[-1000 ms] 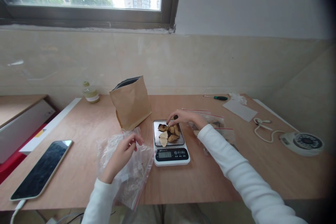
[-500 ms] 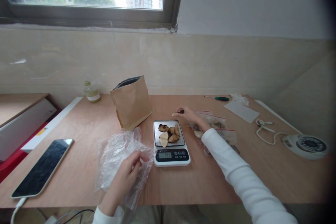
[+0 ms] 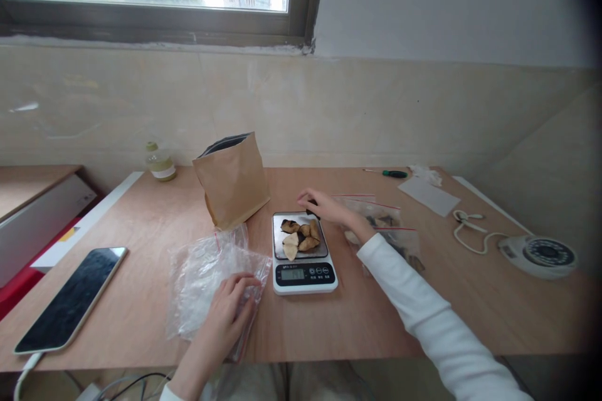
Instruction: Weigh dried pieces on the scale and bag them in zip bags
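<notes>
My left hand [image 3: 231, 308] lies on a pile of clear zip bags [image 3: 188, 285], its fingers loosely spread over the plastic. To its right a kitchen scale [image 3: 305, 289] bears several brown and cream dried slices [image 3: 308, 244]; its small display is too faint to read surely. My right hand [image 3: 324, 205] is closed in a pinch above the scale's back edge. A dark dried piece [image 3: 312, 205] shows between its fingers, partly hidden by them. Under and beside the right forearm lie filled zip bags [image 3: 390, 216] with red seal strips.
A brown paper pouch [image 3: 232, 185] stands behind the scale. A bottle [image 3: 160, 163] is at the back left, a phone [image 3: 70, 301] with a cable at the left. To the right are a screwdriver [image 3: 394, 173], white paper [image 3: 429, 196] and a white camera with cord [image 3: 540, 257].
My right hand has moved slightly left and towards the scale with the dark piece. My left hand's fingers have loosened and spread over the bags. The view has shifted slightly.
</notes>
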Demonstrator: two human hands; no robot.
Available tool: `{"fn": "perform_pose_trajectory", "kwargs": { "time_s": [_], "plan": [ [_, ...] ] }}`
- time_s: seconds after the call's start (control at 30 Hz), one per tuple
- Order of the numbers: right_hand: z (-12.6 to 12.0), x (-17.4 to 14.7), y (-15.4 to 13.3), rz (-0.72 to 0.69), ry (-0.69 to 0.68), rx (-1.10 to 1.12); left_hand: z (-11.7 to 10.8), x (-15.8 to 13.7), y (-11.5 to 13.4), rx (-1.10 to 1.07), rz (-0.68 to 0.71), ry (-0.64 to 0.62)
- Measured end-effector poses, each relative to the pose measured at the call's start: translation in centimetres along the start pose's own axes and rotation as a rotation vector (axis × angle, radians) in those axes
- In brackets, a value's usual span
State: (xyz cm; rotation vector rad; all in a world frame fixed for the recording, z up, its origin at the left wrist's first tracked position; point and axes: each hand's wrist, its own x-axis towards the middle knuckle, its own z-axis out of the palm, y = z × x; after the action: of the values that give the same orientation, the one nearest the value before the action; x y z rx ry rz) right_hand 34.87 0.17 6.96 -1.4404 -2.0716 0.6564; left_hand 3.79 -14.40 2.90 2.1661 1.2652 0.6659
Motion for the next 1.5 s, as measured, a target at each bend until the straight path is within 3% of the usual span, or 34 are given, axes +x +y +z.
{"fn": "perform_pose_trajectory", "kwargs": {
  "time_s": [0.3,0.57,0.73,1.0,1.23,1.5],
  "plan": [
    [1.8,0.8,-1.1,-0.032,-0.08,0.008,0.1,-0.7,-0.6,0.064,-0.047,0.014],
    [-0.7,-2.8,-0.6,0.041,0.078,0.015,0.1,-1.0,-1.2,0.076,-0.025,-0.012],
    [-0.5,-5.7,0.1,0.003,0.222,-0.02,0.7,-0.9,-2.4,0.082,-0.008,-0.012],
    [2.0,-5.5,0.3,-0.066,0.217,0.002,0.5,-0.3,-2.4,0.094,0.005,-0.046],
    [2.2,-5.4,-0.6,-0.066,0.132,0.097,0.8,-0.5,-2.5,0.09,-0.016,-0.039],
    [0.9,-7.9,-1.5,0.015,0.279,0.152,0.7,-0.5,-2.5,0.081,-0.027,-0.055]
  ]
}}
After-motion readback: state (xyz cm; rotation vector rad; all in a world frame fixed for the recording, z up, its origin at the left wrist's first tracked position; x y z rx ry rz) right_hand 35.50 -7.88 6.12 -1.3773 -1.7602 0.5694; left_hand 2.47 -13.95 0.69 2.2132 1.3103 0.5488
